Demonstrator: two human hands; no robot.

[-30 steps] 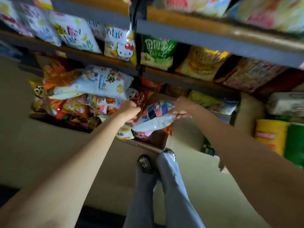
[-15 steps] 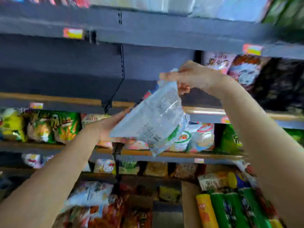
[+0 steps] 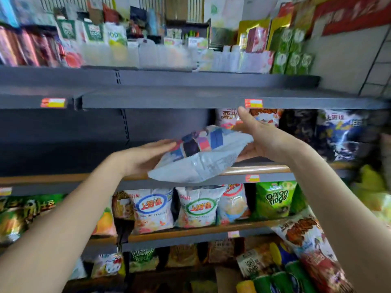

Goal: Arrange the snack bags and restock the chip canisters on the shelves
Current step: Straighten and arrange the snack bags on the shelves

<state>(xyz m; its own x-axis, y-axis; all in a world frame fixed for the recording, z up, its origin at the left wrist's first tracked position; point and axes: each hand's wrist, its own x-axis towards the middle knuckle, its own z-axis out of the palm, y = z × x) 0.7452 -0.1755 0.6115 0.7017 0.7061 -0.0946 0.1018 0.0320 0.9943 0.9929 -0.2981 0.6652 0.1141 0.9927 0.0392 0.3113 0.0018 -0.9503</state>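
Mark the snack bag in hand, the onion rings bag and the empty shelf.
snack bag (image 3: 201, 157): head view, silver back panel.
onion rings bag (image 3: 276, 197): head view, printed front.
empty shelf (image 3: 63, 157): head view, bare dark surface left of the hands.

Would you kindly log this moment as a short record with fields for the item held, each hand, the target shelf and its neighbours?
item held: snack bag, tilted, in front of the shelf
left hand: flat fingers support the bag's left end
right hand: grips the bag's right end
target shelf: bare stretch to the left
neighbours: dark blue bag at right; onion rings bag one shelf below
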